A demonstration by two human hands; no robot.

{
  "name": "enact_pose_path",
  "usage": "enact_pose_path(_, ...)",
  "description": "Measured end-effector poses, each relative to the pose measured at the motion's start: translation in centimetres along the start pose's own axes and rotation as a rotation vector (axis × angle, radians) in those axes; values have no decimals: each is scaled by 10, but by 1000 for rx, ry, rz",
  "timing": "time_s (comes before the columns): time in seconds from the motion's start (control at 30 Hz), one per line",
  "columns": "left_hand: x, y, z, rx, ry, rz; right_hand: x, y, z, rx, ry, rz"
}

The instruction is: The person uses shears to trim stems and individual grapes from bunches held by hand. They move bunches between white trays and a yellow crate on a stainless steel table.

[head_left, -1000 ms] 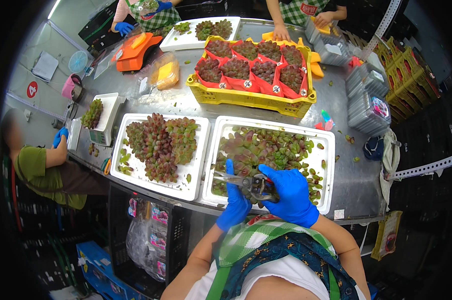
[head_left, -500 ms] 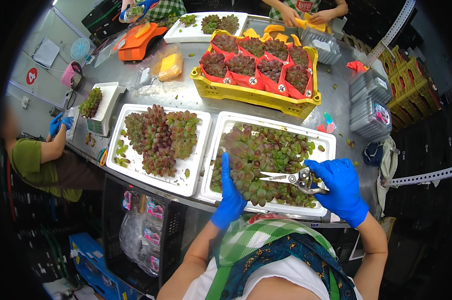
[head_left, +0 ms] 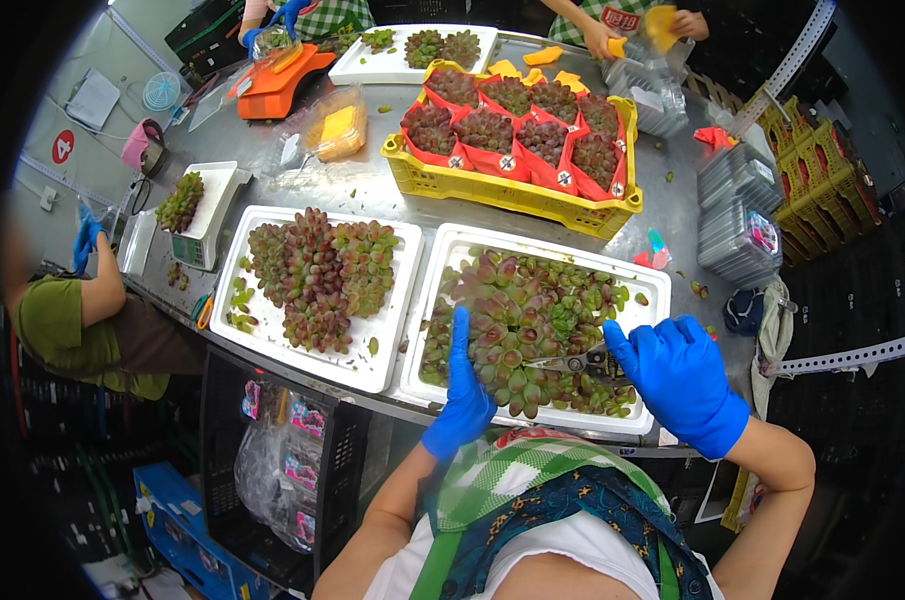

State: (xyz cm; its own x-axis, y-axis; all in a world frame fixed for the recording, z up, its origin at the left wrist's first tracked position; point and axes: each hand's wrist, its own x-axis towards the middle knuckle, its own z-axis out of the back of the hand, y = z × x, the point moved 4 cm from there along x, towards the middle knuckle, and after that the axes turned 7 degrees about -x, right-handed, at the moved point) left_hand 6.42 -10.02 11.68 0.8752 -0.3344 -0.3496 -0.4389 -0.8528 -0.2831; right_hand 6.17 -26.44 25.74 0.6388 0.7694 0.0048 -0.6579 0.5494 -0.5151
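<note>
My left hand (head_left: pixel 460 395), in a blue glove, supports the near left side of a large bunch of red-green grapes (head_left: pixel 507 330). My right hand (head_left: pixel 682 385), also gloved in blue, is closed around the handles of metal pruning shears (head_left: pixel 577 362), which its fingers partly hide. The shears' blades point left and lie against the bunch's right side. Beneath is a white tray (head_left: pixel 656 290) strewn with smaller grape clusters and loose grapes. A second white tray (head_left: pixel 392 365), to the left, carries several bunches and loose green grapes.
Beyond the trays stands a yellow crate (head_left: pixel 512 200) of grapes in red wrappers. A scale (head_left: pixel 210 215) with a bunch on it is at left. Clear plastic boxes (head_left: pixel 737 235) are stacked at right. Co-workers' hands (head_left: pixel 90 240) are at left and across the table.
My right hand has turned, and the shears' blades now show narrower and darker, slightly lower against the bunch. At left, a co-worker's hands have shifted; across the table, another's have lifted a yellow piece.
</note>
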Motion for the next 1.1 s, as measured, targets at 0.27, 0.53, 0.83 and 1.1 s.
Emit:
enact_pose_path(0.27,0,2,4,4,-59,23,7,1,2,-69,19,59)
enact_pose_path(0.53,0,4,11,14,-164,-13,8,-1,-5,-104,-23,111)
enact_pose_path(0.83,-12,-6,-5,181,-41,-224,-3,-20,-9,345,88,-113)
enact_pose_path(1.1,-22,-10,-22,362,157,-378,-4,2,-16,911,-156,-322)
